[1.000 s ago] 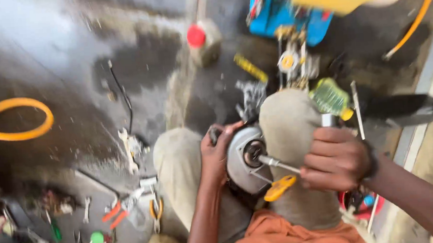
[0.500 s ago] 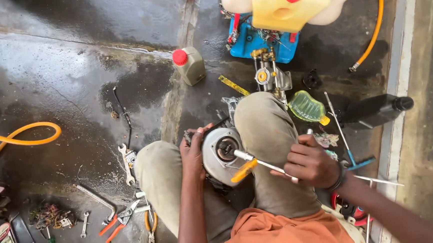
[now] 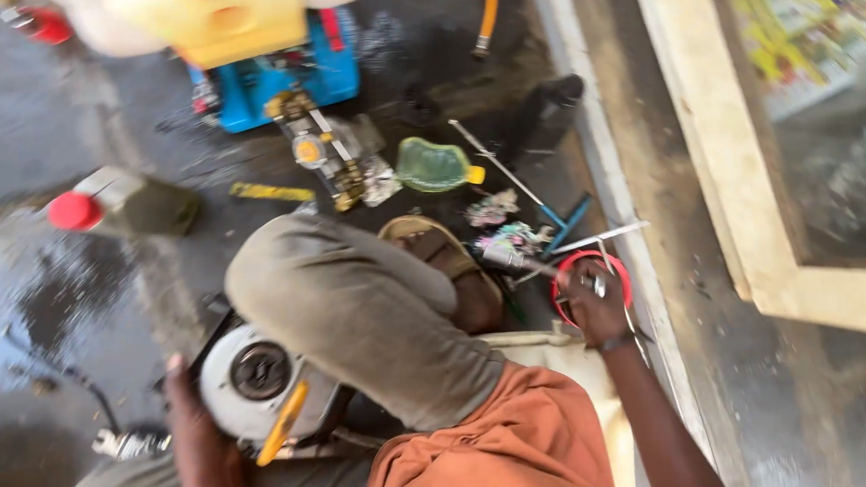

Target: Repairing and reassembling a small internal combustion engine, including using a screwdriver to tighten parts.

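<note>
A round silver engine part (image 3: 253,377) with a dark hub rests between my knees. My left hand (image 3: 189,414) grips its left edge. A yellow-handled screwdriver (image 3: 284,423) leans against the part with no hand on it. My right hand (image 3: 593,306) is stretched out to the right, fingers down over a small red round dish (image 3: 563,274) with metal bits in it. Whether those fingers hold anything is blurred. Thin metal rods (image 3: 608,235) lie just beyond the dish.
A blue and yellow machine (image 3: 267,68) stands ahead, with a brass-coloured assembly (image 3: 322,155), a green plastic cup (image 3: 431,165) and a black bottle (image 3: 548,114) near it. A red-capped can (image 3: 120,202) lies left. A raised kerb and wooden frame (image 3: 708,156) run along the right.
My right hand has let go of the screwdriver at the engine part and moved right to the red dish. The view has swung right and closer.
</note>
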